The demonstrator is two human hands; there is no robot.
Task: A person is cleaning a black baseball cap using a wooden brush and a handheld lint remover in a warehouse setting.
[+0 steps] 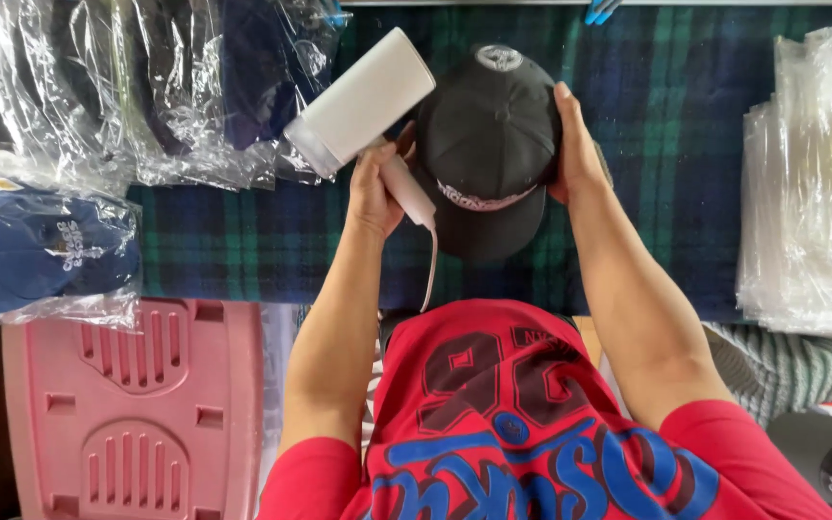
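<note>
1. We see clear plastic bags of dark caps (146, 87) at upper left;
2. a bagged blue cap (45, 250) lies below them;
3. a stack of empty clear bags (801, 193) sits at right.
</note>
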